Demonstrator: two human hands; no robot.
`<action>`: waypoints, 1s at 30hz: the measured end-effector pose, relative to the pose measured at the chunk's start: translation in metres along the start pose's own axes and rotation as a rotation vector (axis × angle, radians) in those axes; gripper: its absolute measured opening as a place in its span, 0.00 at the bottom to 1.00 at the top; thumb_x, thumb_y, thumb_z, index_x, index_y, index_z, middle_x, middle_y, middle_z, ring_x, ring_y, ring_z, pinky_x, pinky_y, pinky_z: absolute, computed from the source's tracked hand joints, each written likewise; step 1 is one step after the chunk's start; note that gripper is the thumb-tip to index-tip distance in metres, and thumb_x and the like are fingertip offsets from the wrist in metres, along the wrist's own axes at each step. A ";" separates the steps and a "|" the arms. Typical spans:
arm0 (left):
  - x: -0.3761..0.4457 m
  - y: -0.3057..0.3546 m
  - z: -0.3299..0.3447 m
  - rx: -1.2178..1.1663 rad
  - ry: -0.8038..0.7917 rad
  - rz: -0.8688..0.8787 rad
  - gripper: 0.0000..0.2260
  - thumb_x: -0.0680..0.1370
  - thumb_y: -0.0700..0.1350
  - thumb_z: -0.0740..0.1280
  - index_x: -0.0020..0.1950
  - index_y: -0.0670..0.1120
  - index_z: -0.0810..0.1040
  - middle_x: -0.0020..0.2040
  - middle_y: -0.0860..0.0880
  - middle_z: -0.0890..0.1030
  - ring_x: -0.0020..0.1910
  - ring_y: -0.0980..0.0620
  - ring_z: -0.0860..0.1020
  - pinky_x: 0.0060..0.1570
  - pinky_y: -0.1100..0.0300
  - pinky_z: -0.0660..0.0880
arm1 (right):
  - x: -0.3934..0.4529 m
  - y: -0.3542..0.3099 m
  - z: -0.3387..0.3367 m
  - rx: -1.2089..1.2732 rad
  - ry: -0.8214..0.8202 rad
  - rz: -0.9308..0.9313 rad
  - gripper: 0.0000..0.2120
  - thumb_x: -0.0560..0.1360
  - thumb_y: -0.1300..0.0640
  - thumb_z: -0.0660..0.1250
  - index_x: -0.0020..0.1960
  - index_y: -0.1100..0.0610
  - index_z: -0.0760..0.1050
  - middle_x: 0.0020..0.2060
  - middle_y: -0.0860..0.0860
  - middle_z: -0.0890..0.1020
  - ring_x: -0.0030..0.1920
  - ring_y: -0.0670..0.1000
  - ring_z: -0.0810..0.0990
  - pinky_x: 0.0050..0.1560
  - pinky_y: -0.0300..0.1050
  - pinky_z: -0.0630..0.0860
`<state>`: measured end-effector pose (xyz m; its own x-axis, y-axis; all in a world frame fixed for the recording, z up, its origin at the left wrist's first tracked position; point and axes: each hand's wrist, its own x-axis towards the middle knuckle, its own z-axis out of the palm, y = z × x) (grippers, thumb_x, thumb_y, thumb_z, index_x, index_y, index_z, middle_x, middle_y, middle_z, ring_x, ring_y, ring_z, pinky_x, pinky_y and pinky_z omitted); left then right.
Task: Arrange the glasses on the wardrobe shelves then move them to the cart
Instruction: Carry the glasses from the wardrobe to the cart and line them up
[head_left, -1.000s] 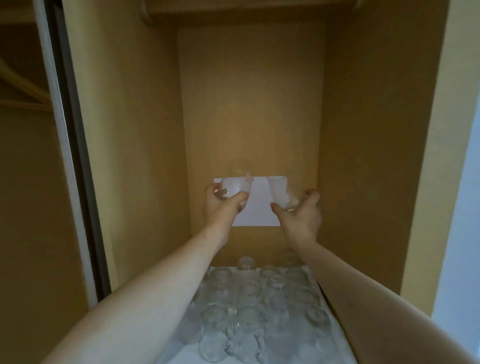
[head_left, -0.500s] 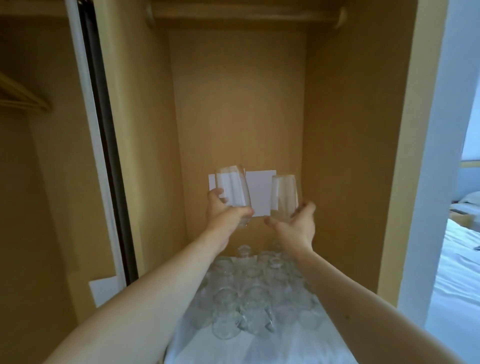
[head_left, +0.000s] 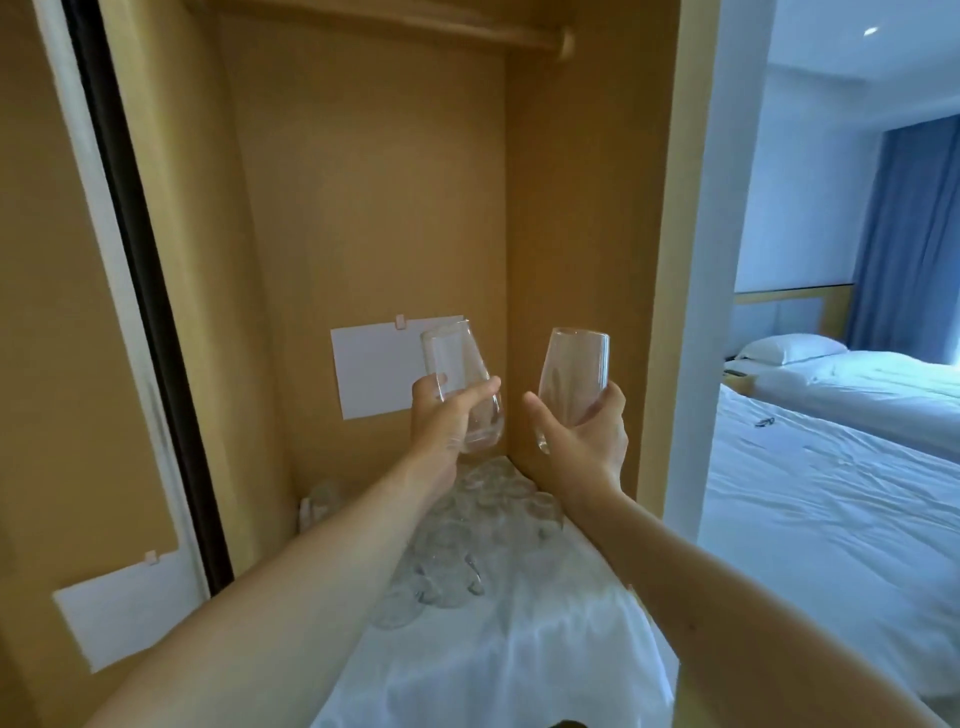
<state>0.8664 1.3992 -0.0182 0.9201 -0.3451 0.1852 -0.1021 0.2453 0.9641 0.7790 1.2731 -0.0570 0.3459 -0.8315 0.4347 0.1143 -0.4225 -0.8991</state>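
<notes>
Item 1. My left hand (head_left: 441, 415): arm stretched forward and up into the wardrobe (head_left: 374, 182), fingers and thumb wrapped round the lower half of a clear stemless glass (head_left: 460, 384). The glass is rim up and leans a little to the left, held in the air in front of the back wall.

Item 2. My right hand (head_left: 584, 431): arm stretched out alongside, thumb on the near side and fingers curled behind a second clear glass (head_left: 574, 379). This one is also rim up and leans slightly to the right, in front of the right side wall. The two glasses are near each other but apart.

Item 3. More glasses (head_left: 467, 530): a cluster standing below my hands at the back of the shelf, on a white cloth (head_left: 493, 660). My left forearm crosses over part of the cluster, so I cannot count them.

Item 4. White paper card (head_left: 376, 369): clipped to the back wall, partly behind the left glass.

Item 5. Second white card (head_left: 124, 608): fixed low on the panel at the left, beside a dark sliding-door edge (head_left: 140, 291).

Item 6. Wooden rail (head_left: 384, 23): across the top of the compartment.

Item 7. Room at the right: bed (head_left: 831, 509) with white sheets, a pillow (head_left: 789, 348), blue curtain (head_left: 909, 244).
</notes>
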 end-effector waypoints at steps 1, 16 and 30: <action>-0.004 -0.001 0.008 0.020 -0.013 0.008 0.36 0.62 0.59 0.82 0.65 0.56 0.70 0.57 0.52 0.79 0.55 0.48 0.81 0.50 0.48 0.83 | 0.001 0.002 -0.008 -0.008 0.041 0.004 0.50 0.57 0.24 0.74 0.71 0.42 0.59 0.54 0.41 0.76 0.55 0.49 0.79 0.58 0.55 0.81; -0.067 -0.031 0.220 0.029 -0.441 0.041 0.36 0.65 0.68 0.73 0.67 0.52 0.73 0.52 0.46 0.85 0.48 0.44 0.85 0.49 0.44 0.84 | 0.080 0.069 -0.206 -0.172 0.283 -0.029 0.43 0.61 0.40 0.83 0.67 0.46 0.62 0.49 0.45 0.76 0.46 0.46 0.80 0.50 0.46 0.80; -0.129 -0.084 0.452 0.006 -0.654 -0.031 0.29 0.71 0.67 0.72 0.66 0.51 0.75 0.49 0.48 0.86 0.42 0.50 0.86 0.41 0.58 0.79 | 0.140 0.123 -0.429 -0.269 0.537 0.046 0.42 0.63 0.33 0.79 0.68 0.50 0.67 0.46 0.45 0.78 0.44 0.44 0.80 0.56 0.50 0.79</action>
<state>0.5852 1.0137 -0.0365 0.5030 -0.8322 0.2332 -0.0834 0.2219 0.9715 0.4415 0.9502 -0.0845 -0.1821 -0.8874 0.4235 -0.1533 -0.3998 -0.9037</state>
